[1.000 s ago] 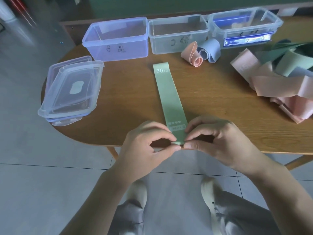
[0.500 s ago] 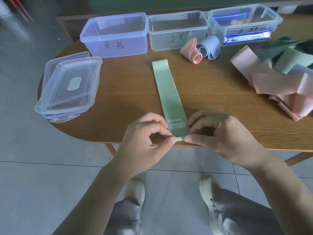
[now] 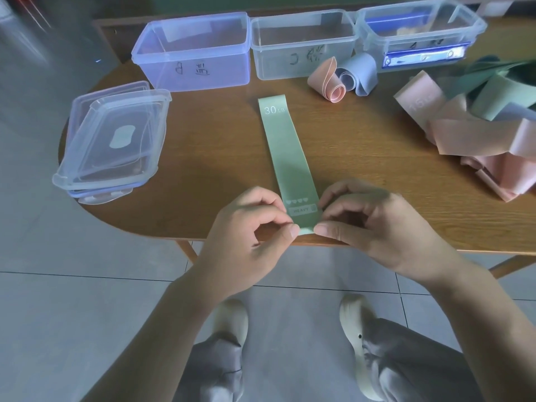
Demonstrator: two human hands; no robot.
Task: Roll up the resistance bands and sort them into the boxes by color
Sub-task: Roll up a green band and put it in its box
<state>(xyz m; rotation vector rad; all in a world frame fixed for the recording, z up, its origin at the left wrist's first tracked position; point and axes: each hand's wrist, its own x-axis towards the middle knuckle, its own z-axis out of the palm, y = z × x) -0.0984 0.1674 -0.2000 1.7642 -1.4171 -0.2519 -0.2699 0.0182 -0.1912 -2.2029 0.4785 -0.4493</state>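
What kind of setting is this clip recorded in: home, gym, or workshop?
Probably a room in a home, though that is not certain: a rounded wooden table stands on a pale tiled floor, with household plastic storage boxes lined up along its far edge.

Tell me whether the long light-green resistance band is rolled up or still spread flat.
Spread flat: the light-green resistance band lies full length on the wooden table; left hand and right hand pinch its near end.

Left hand (image 3: 246, 230) and right hand (image 3: 374, 224) side by side, fingers (image 3: 278, 219) curled, thumbs pinching inward, forearms angled in.
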